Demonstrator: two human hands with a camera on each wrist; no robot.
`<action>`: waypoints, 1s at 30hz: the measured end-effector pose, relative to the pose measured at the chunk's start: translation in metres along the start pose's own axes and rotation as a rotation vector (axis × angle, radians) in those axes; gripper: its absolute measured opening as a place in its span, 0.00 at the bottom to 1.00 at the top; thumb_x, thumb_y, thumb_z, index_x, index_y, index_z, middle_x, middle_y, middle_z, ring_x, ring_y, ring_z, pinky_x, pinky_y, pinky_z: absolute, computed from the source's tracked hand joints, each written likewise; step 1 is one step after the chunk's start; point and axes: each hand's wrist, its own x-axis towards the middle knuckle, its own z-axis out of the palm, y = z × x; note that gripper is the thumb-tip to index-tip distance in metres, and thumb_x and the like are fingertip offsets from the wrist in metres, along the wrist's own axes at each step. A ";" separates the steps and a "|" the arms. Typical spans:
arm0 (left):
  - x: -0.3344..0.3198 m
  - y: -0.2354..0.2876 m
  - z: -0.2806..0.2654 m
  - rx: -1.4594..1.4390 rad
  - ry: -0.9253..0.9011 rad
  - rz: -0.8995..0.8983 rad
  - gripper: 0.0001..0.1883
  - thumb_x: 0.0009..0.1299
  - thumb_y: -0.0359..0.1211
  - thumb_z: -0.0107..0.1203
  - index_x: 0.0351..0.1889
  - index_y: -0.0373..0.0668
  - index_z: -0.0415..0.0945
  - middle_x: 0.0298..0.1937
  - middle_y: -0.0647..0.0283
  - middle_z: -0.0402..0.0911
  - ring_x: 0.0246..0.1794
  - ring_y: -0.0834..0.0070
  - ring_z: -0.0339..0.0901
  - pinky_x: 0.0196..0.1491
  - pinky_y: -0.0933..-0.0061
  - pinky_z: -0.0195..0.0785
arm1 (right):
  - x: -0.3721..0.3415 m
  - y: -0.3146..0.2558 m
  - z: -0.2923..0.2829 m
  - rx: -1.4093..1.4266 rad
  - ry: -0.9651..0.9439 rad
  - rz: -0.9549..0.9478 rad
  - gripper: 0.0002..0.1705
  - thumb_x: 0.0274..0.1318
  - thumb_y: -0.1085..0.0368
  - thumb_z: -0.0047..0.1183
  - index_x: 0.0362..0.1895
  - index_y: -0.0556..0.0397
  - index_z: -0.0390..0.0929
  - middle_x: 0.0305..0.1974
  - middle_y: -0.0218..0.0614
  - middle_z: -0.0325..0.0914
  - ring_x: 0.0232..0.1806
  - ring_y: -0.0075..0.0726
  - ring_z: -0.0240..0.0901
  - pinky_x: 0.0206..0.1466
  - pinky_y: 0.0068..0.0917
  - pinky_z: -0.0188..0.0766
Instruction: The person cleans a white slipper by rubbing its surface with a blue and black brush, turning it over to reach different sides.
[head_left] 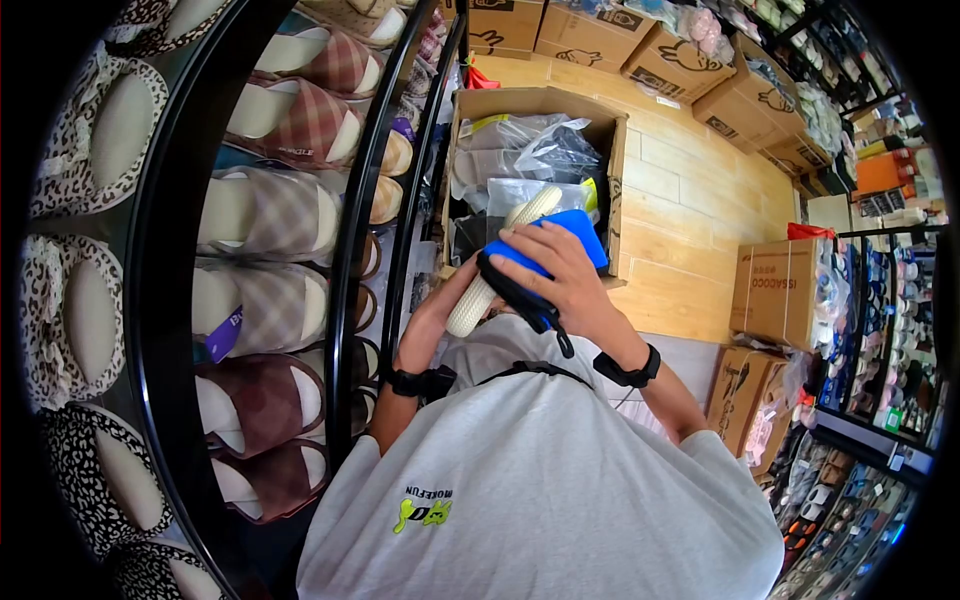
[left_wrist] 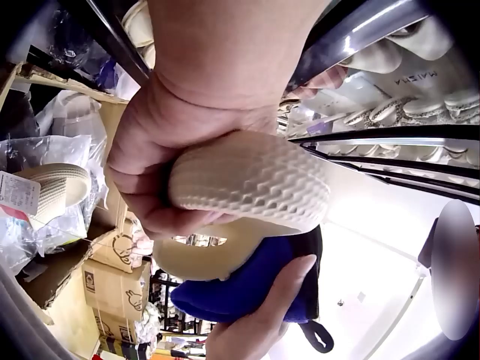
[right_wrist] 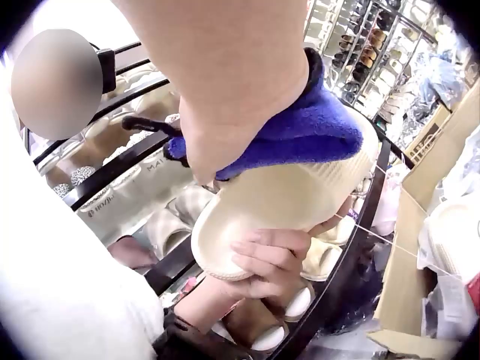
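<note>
My left hand [left_wrist: 150,154] grips a cream slipper [left_wrist: 247,184] by one end, its fingers curled over the edge onto the footbed, as the right wrist view shows. The slipper's sole has a bumpy texture. In my right hand [head_left: 568,278] is a blue cloth [head_left: 575,232] with black edging and a black hanging loop. That cloth [right_wrist: 319,135] lies folded against the slipper's upper in the right wrist view, with the thumb on top of it. Both hands are close together in front of the body, above the near side of an open cardboard box [head_left: 617,190].
The box contains bagged slippers [head_left: 490,165] in clear plastic. On the left, a black-framed rack [head_left: 350,220] displays plaid slippers [head_left: 285,215]. Several cartons [head_left: 590,45] line the far side of the wooden floor [head_left: 670,190]. More shelves with shoes [head_left: 890,330] stand on the right.
</note>
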 end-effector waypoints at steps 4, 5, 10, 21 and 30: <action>0.005 -0.023 -0.007 -0.061 -0.024 0.026 0.35 0.84 0.22 0.49 0.90 0.39 0.59 0.84 0.58 0.72 0.80 0.70 0.72 0.80 0.71 0.64 | 0.001 0.003 0.001 -0.020 0.008 0.004 0.41 0.58 0.59 0.67 0.78 0.41 0.78 0.78 0.43 0.75 0.78 0.55 0.71 0.82 0.55 0.63; 0.011 -0.046 -0.011 -0.061 -0.023 0.027 0.35 0.84 0.22 0.49 0.90 0.39 0.59 0.84 0.58 0.72 0.80 0.70 0.72 0.80 0.71 0.64 | 0.002 0.001 0.002 0.018 0.077 0.100 0.41 0.58 0.59 0.67 0.79 0.41 0.78 0.77 0.43 0.75 0.78 0.55 0.71 0.82 0.55 0.64; 0.006 -0.027 -0.007 -0.158 -0.057 -0.014 0.34 0.84 0.22 0.46 0.90 0.38 0.60 0.83 0.58 0.73 0.78 0.72 0.74 0.77 0.73 0.68 | -0.001 -0.005 0.005 -0.011 0.028 0.080 0.40 0.59 0.60 0.65 0.79 0.41 0.78 0.78 0.43 0.74 0.78 0.56 0.71 0.82 0.57 0.64; 0.023 -0.052 -0.007 -0.463 -0.024 -0.301 0.20 0.91 0.37 0.44 0.76 0.39 0.70 0.54 0.61 0.79 0.45 0.74 0.79 0.46 0.74 0.71 | -0.002 -0.002 -0.001 -0.021 0.068 0.112 0.41 0.57 0.59 0.68 0.78 0.42 0.80 0.76 0.45 0.77 0.77 0.55 0.72 0.81 0.55 0.66; 0.071 -0.177 -0.036 -1.240 -0.651 -0.320 0.32 0.88 0.26 0.51 0.89 0.40 0.60 0.65 0.57 0.83 0.55 0.76 0.85 0.55 0.76 0.80 | 0.001 0.003 0.005 -0.017 0.125 0.218 0.40 0.58 0.57 0.70 0.77 0.42 0.81 0.75 0.45 0.77 0.74 0.58 0.74 0.78 0.53 0.68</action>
